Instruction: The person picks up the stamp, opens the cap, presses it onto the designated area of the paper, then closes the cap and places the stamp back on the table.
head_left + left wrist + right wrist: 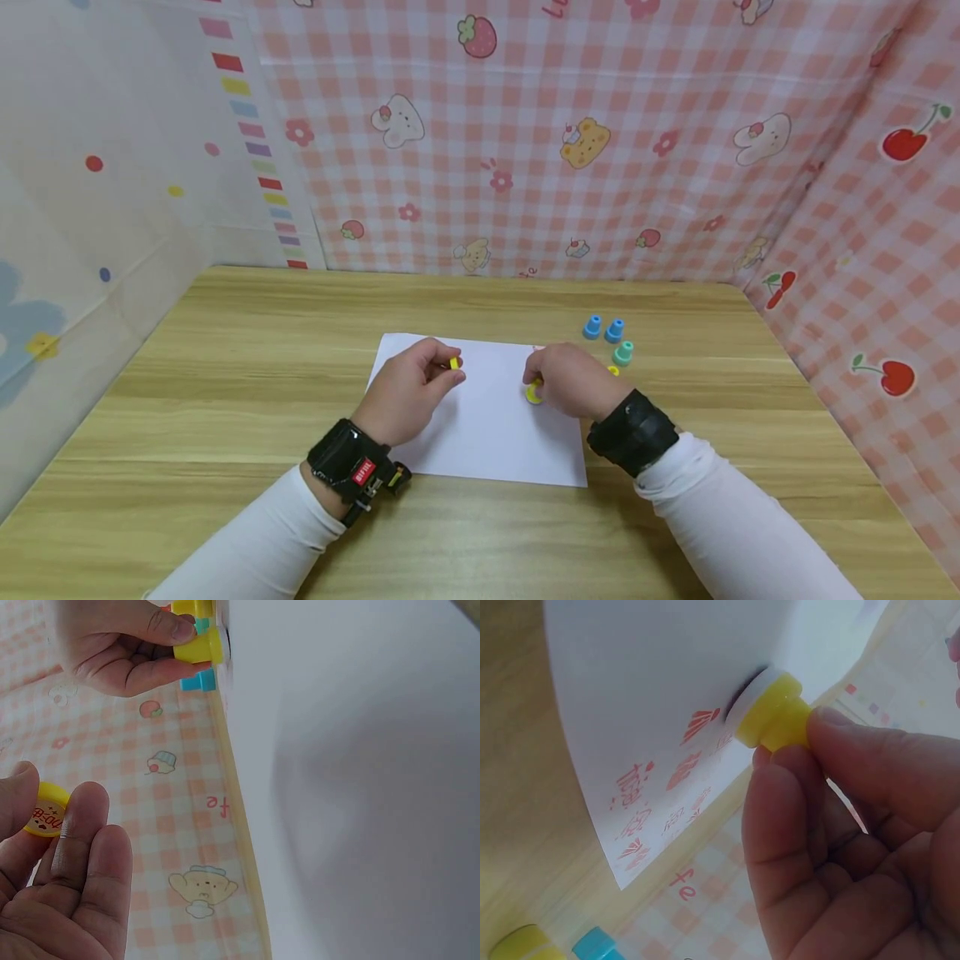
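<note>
My right hand (576,380) pinches a yellow toy stamp (774,714) by its narrow handle. The stamp's wide pale end is right at the white sheet of paper (491,437), slightly tilted in the right wrist view. Several red stamped prints (681,772) mark the paper near that end. Over the left part of the sheet, my left hand (408,390) holds a small round yellow cap (48,808) between thumb and fingers. Red characters show on the cap's pale face in the left wrist view.
Beyond the sheet, to the right, stand two blue stamps (614,331) and a green stamp (623,353). Another yellow stamp (613,370) is partly hidden behind my right hand. Patterned cloth (525,183) hangs along the back of the wooden table (225,417).
</note>
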The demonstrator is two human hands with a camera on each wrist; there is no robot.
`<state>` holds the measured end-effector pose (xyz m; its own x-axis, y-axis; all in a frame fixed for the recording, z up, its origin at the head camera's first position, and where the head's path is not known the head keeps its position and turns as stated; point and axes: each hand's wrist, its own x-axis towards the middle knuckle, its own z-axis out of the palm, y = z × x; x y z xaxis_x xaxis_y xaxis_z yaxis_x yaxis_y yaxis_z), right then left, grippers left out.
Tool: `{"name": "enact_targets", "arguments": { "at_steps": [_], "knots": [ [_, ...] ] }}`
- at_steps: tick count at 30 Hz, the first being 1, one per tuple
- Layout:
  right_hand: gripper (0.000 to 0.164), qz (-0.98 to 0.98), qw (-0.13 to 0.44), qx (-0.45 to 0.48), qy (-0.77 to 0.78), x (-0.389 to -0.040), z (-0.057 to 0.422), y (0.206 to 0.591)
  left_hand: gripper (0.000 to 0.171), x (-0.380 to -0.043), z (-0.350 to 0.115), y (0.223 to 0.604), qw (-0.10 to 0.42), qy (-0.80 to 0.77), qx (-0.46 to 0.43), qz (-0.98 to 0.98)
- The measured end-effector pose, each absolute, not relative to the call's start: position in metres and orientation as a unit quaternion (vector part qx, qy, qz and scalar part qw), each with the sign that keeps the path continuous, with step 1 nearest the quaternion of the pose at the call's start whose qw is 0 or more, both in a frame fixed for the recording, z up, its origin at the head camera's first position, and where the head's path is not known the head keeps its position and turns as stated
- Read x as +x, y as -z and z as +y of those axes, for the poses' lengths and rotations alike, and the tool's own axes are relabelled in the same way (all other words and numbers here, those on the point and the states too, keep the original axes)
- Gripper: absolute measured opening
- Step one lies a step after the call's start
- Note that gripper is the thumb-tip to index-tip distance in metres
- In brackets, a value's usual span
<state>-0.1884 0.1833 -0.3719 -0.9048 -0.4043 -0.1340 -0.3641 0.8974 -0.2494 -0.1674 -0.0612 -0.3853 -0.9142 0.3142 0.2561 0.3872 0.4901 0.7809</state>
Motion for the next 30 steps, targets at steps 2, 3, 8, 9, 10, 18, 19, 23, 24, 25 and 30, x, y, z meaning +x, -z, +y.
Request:
{"name": "enact_targets", "arguments": {
  "at_steps": [2, 3, 8, 9, 10, 18, 19, 23, 24, 25, 30],
  "knots": [
    [0.014, 0.970, 0.089, -0.204, 0.100, -0.188, 0.183, 0.371, 0.017, -0.167, -0.061, 0.384, 0.043, 0.460, -0.203, -0.863],
    [0.015, 0.970, 0.087, -0.207, 0.095, -0.188, 0.182, 0.371, 0.016, -0.168, -0.061, 0.384, 0.045, 0.459, -0.203, -0.864],
    [0.017, 0.970, 0.086, -0.217, 0.070, -0.187, 0.179, 0.369, 0.016, -0.168, -0.062, 0.383, 0.049, 0.457, -0.202, -0.865],
    [0.018, 0.970, 0.086, -0.216, 0.067, -0.187, 0.178, 0.369, 0.017, -0.168, -0.062, 0.383, 0.048, 0.457, -0.203, -0.865],
    [0.018, 0.971, 0.085, -0.216, 0.062, -0.187, 0.178, 0.370, 0.017, -0.168, -0.062, 0.383, 0.048, 0.457, -0.204, -0.865],
    [0.022, 0.975, 0.077, -0.205, 0.045, -0.188, 0.174, 0.374, 0.018, -0.169, -0.063, 0.381, 0.041, 0.461, -0.206, -0.862],
    [0.023, 0.975, 0.077, -0.203, 0.047, -0.188, 0.174, 0.375, 0.019, -0.168, -0.063, 0.381, 0.040, 0.460, -0.207, -0.863],
    [0.022, 0.974, 0.081, -0.198, 0.072, -0.189, 0.177, 0.377, 0.021, -0.168, -0.063, 0.382, 0.038, 0.457, -0.205, -0.865],
    [0.021, 0.973, 0.080, -0.203, 0.080, -0.190, 0.179, 0.378, 0.021, -0.168, -0.063, 0.382, 0.036, 0.457, -0.205, -0.865],
    [0.019, 0.971, 0.079, -0.206, 0.090, -0.190, 0.182, 0.378, 0.021, -0.167, -0.063, 0.382, 0.034, 0.457, -0.204, -0.865],
    [0.011, 0.958, 0.053, -0.161, 0.231, -0.189, 0.198, 0.369, 0.021, -0.166, -0.061, 0.383, 0.029, 0.461, -0.206, -0.863]
  ]
}}
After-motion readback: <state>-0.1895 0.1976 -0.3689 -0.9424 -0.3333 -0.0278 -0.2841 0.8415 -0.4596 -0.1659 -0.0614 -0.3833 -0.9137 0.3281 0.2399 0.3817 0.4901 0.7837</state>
